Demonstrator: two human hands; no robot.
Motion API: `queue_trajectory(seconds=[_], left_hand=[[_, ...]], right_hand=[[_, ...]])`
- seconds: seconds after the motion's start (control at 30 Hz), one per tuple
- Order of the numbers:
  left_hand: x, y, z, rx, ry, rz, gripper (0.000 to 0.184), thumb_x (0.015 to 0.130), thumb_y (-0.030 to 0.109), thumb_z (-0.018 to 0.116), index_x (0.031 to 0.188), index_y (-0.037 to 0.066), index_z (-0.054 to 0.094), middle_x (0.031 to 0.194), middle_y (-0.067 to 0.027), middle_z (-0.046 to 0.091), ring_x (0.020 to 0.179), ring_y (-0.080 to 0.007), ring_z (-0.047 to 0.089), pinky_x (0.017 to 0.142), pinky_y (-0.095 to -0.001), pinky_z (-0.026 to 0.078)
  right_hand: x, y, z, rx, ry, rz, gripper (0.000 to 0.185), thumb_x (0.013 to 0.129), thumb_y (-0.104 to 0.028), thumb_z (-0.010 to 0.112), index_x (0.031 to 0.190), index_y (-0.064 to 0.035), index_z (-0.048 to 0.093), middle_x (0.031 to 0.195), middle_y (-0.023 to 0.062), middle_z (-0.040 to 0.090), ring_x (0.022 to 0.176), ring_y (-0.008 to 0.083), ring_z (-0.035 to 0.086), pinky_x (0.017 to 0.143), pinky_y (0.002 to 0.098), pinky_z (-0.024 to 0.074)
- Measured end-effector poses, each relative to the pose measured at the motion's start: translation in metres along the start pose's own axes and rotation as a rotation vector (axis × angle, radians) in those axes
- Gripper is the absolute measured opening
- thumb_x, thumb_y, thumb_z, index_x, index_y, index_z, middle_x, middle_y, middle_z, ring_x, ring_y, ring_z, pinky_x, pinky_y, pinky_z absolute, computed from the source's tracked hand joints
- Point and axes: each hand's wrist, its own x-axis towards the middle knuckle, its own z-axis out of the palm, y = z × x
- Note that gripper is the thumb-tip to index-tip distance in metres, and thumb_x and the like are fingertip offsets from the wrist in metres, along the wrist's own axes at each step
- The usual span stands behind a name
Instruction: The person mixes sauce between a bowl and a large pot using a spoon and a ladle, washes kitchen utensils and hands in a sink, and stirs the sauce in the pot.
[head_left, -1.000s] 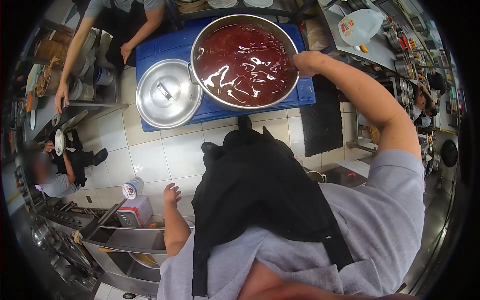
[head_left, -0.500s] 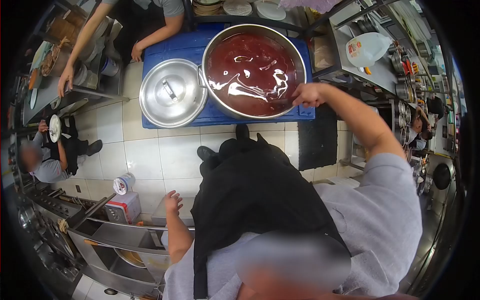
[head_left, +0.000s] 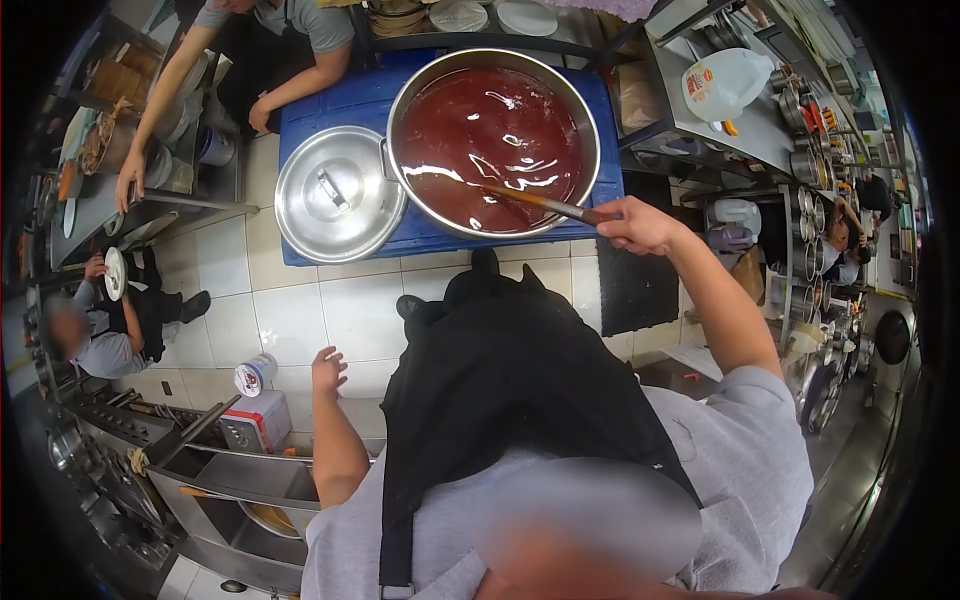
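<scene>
A large metal pot point(head_left: 594, 160) full of dark red liquid stands on a blue surface point(head_left: 300, 112). My right hand point(head_left: 636, 227), beside the pot's lower right rim, is closed on the handle end of a long stirring utensil point(head_left: 545, 201). The utensil slants over the rim, and its far end is hidden in the liquid. Left of the pot lies a round metal lid point(head_left: 341, 221) with a bar handle. My left hand point(head_left: 328, 371) hangs at my side over the floor, its fingers apart and holding nothing.
At the upper left a co-worker point(head_left: 320, 75) leans with one hand by the blue surface. Another person point(head_left: 115, 320) at the left holds a white plate point(head_left: 116, 274). A plastic jug point(head_left: 727, 84) sits on the right counter. A white tub point(head_left: 256, 374) stands lower left.
My right hand has moved from the pot's right rim down and outward, and more of the utensil shows above the liquid. My left hand has shifted slightly left and up.
</scene>
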Motion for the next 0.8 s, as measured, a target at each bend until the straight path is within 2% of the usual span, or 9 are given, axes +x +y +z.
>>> queue_trajectory(seconds=[0.2, 0.37, 0.53, 0.57, 0.6, 0.67, 0.7, 0.73, 0.8], left_hand=[[0.000, 0.048, 0.012, 0.026, -0.061, 0.077, 0.041, 0.092, 0.007, 0.050, 0.132, 0.017, 0.051, 0.121, -0.0043, 0.064, 0.094, -0.0181, 0.063, 0.076, -0.0401, 0.049], [0.008, 0.045, 0.013, 0.054, -0.092, 0.041, 0.045, 0.089, 0.001, 0.047, 0.132, 0.016, 0.050, 0.111, -0.0070, 0.068, 0.093, -0.0187, 0.065, 0.076, -0.0395, 0.049], [0.006, 0.033, 0.005, 0.055, -0.087, 0.007, 0.049, 0.087, -0.001, 0.046, 0.133, 0.014, 0.048, 0.112, -0.0105, 0.068, 0.090, -0.0187, 0.065, 0.076, -0.0404, 0.049], [0.006, 0.030, 0.002, 0.053, -0.081, -0.001, 0.048, 0.087, -0.001, 0.046, 0.133, 0.013, 0.049, 0.111, -0.0104, 0.068, 0.089, -0.0188, 0.065, 0.076, -0.0404, 0.049], [0.005, 0.027, 0.000, 0.051, -0.074, -0.009, 0.048, 0.087, 0.000, 0.046, 0.133, 0.013, 0.049, 0.111, -0.0102, 0.068, 0.089, -0.0189, 0.065, 0.076, -0.0404, 0.049], [0.008, 0.020, -0.005, 0.049, -0.071, -0.008, 0.048, 0.086, -0.001, 0.045, 0.133, 0.013, 0.049, 0.113, -0.0107, 0.067, 0.091, -0.0196, 0.065, 0.077, -0.0418, 0.049], [0.008, 0.018, -0.007, 0.033, -0.068, -0.020, 0.049, 0.086, -0.001, 0.044, 0.133, 0.013, 0.048, 0.115, -0.0112, 0.067, 0.093, -0.0203, 0.065, 0.078, -0.0429, 0.049], [0.008, 0.016, -0.009, 0.017, -0.065, -0.032, 0.050, 0.086, -0.002, 0.043, 0.133, 0.013, 0.048, 0.116, -0.0116, 0.066, 0.094, -0.0209, 0.064, 0.080, -0.0439, 0.049], [0.008, 0.012, -0.011, 0.017, -0.065, -0.025, 0.052, 0.085, -0.002, 0.041, 0.134, 0.013, 0.048, 0.120, -0.0123, 0.065, 0.098, -0.0225, 0.064, 0.082, -0.0460, 0.049]], right_hand=[[-0.052, 0.004, 0.009, 0.048, 0.081, -0.066, 0.035, 0.095, -0.014, 0.059, 0.128, -0.0043, 0.059, 0.063, -0.0026, 0.044, 0.045, 0.0033, 0.032, 0.037, 0.0209, 0.0217], [-0.088, -0.010, 0.015, -0.016, 0.188, -0.125, 0.036, 0.094, -0.016, 0.060, 0.127, -0.0015, 0.059, 0.065, -0.0046, 0.043, 0.053, 0.0034, 0.036, 0.043, 0.0207, 0.0265], [-0.115, -0.021, 0.006, -0.182, 0.380, -0.149, 0.038, 0.092, -0.014, 0.061, 0.128, -0.0031, 0.060, 0.069, -0.0074, 0.043, 0.058, 0.0018, 0.038, 0.049, 0.0197, 0.0302], [-0.123, -0.031, 0.009, -0.196, 0.428, -0.133, 0.040, 0.090, -0.013, 0.062, 0.129, -0.0014, 0.059, 0.073, -0.0038, 0.049, 0.064, 0.0060, 0.045, 0.056, 0.0228, 0.0387], [-0.123, -0.033, 0.007, -0.200, 0.428, -0.135, 0.040, 0.090, -0.013, 0.062, 0.129, -0.0014, 0.059, 0.073, -0.0038, 0.049, 0.064, 0.0060, 0.045, 0.056, 0.0228, 0.0387], [-0.124, -0.035, 0.002, -0.588, 0.667, -0.322, 0.043, 0.089, -0.013, 0.063, 0.130, 0.0001, 0.057, 0.082, 0.0027, 0.058, 0.074, 0.0118, 0.053, 0.070, 0.0279, 0.0462], [-0.129, -0.049, 0.009, -0.627, 0.733, -0.234, 0.047, 0.087, -0.012, 0.064, 0.132, -0.0038, 0.056, 0.095, 0.0109, 0.067, 0.087, 0.0215, 0.063, 0.085, 0.0339, 0.0480], [-0.128, -0.054, 0.012, -0.629, 0.735, -0.238, 0.047, 0.087, -0.012, 0.064, 0.132, -0.0038, 0.056, 0.095, 0.0109, 0.067, 0.087, 0.0215, 0.063, 0.085, 0.0339, 0.0480], [-0.125, -0.060, 0.015, -0.851, 0.938, -0.360, 0.045, 0.085, -0.013, 0.065, 0.130, -0.0125, 0.059, 0.098, 0.0169, 0.069, 0.089, 0.0353, 0.065, 0.082, 0.0406, 0.0494]])
